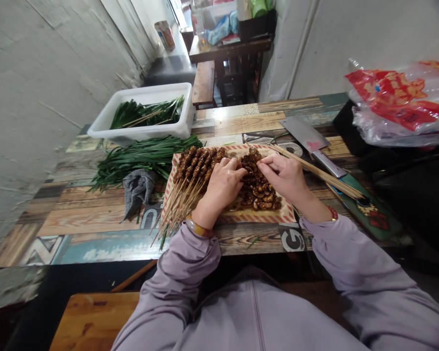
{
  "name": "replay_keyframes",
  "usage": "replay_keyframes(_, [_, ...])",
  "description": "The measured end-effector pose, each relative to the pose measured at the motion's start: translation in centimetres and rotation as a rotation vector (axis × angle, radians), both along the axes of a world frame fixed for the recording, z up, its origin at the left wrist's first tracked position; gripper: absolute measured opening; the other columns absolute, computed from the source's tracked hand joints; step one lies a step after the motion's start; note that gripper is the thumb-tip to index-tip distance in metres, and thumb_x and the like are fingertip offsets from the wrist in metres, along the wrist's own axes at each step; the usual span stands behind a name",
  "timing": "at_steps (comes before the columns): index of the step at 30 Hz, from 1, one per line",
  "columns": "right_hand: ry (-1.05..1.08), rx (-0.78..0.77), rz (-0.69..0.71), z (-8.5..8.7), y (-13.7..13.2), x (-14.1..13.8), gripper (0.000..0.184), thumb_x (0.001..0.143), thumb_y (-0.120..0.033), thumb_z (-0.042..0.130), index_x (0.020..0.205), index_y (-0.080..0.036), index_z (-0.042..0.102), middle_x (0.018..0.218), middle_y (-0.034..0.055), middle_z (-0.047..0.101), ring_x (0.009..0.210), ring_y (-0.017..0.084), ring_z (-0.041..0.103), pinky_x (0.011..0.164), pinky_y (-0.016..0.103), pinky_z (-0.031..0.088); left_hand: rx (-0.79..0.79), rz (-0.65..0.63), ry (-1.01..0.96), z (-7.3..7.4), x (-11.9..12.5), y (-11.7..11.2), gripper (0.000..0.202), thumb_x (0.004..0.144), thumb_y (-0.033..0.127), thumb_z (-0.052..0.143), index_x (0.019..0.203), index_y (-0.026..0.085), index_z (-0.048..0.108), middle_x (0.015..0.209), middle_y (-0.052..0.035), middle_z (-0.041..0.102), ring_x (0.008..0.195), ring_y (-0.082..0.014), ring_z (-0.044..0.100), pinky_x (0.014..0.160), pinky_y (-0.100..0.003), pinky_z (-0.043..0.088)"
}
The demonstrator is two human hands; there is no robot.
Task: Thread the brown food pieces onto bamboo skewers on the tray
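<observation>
Dark brown, glossy loose food pieces [265, 195] lie heaped on the right half of a tray with a red-striped edge [247, 216]. Several loaded skewers [197, 163] of similar pieces rest side by side on its left half, their bare sticks fanning toward me. My left hand [223, 184] is closed, fingers curled down between the skewers and the pile; anything in its grasp is hidden. From the right, my right hand [287, 178] is pinched at the pile's upper edge, thumb and forefinger together. What it pinches is too small to make out.
Left of the tray are green leafy stalks [139, 158] and a grey cloth [138, 190]. Behind them stands a white tub [141, 131] with more greens. At right lie a cleaver [307, 136], a bundle of bare sticks [322, 178] and a red-printed plastic bag [398, 102].
</observation>
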State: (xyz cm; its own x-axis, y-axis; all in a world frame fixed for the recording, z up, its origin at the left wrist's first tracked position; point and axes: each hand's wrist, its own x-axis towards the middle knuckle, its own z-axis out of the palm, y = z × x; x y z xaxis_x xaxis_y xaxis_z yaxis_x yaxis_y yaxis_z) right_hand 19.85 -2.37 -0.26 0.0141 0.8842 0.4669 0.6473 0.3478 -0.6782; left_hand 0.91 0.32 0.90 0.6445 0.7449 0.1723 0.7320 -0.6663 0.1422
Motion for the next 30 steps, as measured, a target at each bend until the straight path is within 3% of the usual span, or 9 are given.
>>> replay_keyframes(9, [0.038,0.016,0.005,-0.2,0.0,-0.1,0.013,0.087,-0.029,0.059,0.082,-0.02,0.067,0.069,0.0009,0.068,0.061,0.015,0.06,0.059,0.026,0.042,-0.034,-0.032,-0.044,0.0,0.2,-0.1,0.014,0.081,0.015,0.056,0.089,0.017,0.068,0.11,-0.0119,0.061,0.105,-0.0285,0.049,0.088,-0.045,0.042])
replay_keyframes(13, [0.035,0.04,0.009,-0.2,0.0,0.0,0.013,0.088,-0.029,0.058,0.083,-0.021,0.067,0.07,0.0009,0.069,0.062,0.015,0.062,0.06,0.027,0.044,-0.125,0.07,-0.437,-0.5,0.0,0.6,0.009,0.077,0.016,0.061,0.085,0.016,0.066,0.097,-0.0088,0.065,0.094,-0.0233,0.054,0.089,-0.041,0.042])
replay_keyframes(17, [0.032,0.037,0.049,-0.2,-0.2,-0.1,0.013,0.088,-0.03,0.058,0.084,-0.023,0.067,0.076,0.001,0.071,0.066,0.016,0.065,0.061,0.027,0.047,-0.576,0.206,-1.075,-0.5,-0.1,0.8,0.015,0.073,0.024,0.07,0.084,0.015,0.066,0.078,-0.0018,0.065,0.071,-0.0132,0.055,0.068,-0.027,0.044])
replay_keyframes(20, [0.024,0.046,0.098,-0.2,-0.4,-0.3,0.011,0.088,-0.029,0.059,0.084,-0.024,0.068,0.077,0.0002,0.072,0.066,0.015,0.066,0.062,0.027,0.049,-0.829,0.214,-1.385,-0.1,-0.1,0.6,0.024,0.067,0.028,0.077,0.085,0.015,0.067,0.075,0.0004,0.064,0.065,-0.0093,0.055,0.06,-0.021,0.041])
replay_keyframes(24, [0.001,0.049,0.151,-0.4,-0.6,-0.6,0.011,0.088,-0.028,0.058,0.086,-0.024,0.069,0.078,-0.0004,0.073,0.065,0.014,0.067,0.061,0.026,0.05,-0.938,0.215,-1.543,0.1,-0.1,0.5,0.031,0.063,0.028,0.082,0.088,0.016,0.068,0.077,0.0011,0.066,0.067,-0.0091,0.06,0.058,-0.02,0.043])
replay_keyframes(30, [-0.03,0.048,0.163,-0.9,-0.5,-0.6,0.013,0.088,-0.029,0.058,0.086,-0.024,0.069,0.08,0.0006,0.074,0.067,0.015,0.067,0.063,0.026,0.051,-0.975,0.219,-1.586,0.1,0.1,0.4,0.032,0.062,0.028,0.083,0.087,0.016,0.068,0.08,0.0002,0.067,0.068,-0.0095,0.062,0.063,-0.021,0.047])
